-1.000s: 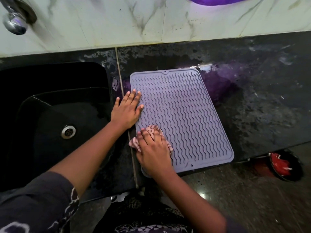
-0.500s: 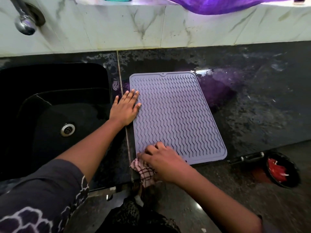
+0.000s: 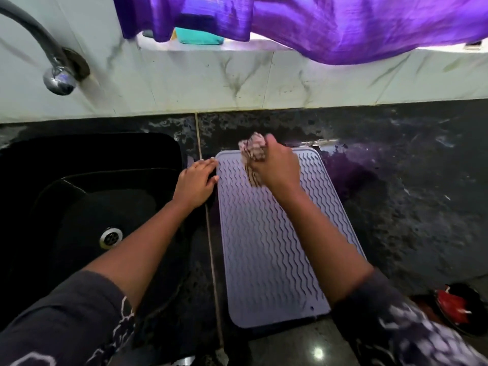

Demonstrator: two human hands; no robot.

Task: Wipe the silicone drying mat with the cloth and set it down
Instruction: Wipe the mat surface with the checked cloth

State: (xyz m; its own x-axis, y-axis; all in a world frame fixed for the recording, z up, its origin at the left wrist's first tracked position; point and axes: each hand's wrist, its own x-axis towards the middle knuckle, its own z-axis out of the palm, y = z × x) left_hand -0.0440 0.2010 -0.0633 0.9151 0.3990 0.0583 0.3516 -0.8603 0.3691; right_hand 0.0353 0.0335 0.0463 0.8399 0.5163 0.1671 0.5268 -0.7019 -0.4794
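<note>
**Cloth at the mat's far end, the long run of mat lying toward the body**

The mat (image 3: 274, 233) is laid flat on the dark tabletop (image 3: 409, 207), just right of the sink (image 3: 79, 207), with its long axis running from the wall toward the person. The cloth (image 3: 252, 157) is bunched in the right hand (image 3: 277, 167), whose fingers are clenched around it, and is pressed on the mat near the far edge. The rest of the mat therefore lies toward the body from those fingers, so the next stroke is judged to be a pull along the long axis. The left hand (image 3: 196, 180) is laid flat, fingers released and extended, on the tabletop at the mat's far left edge, its fingertips touching the rim, apparently to steady the mat. The sink basin is seen to hold nothing but its drain (image 3: 111, 237). At the lower right, a dark bowl (image 3: 459, 307) holds something red; what it is cannot be told.
</note>
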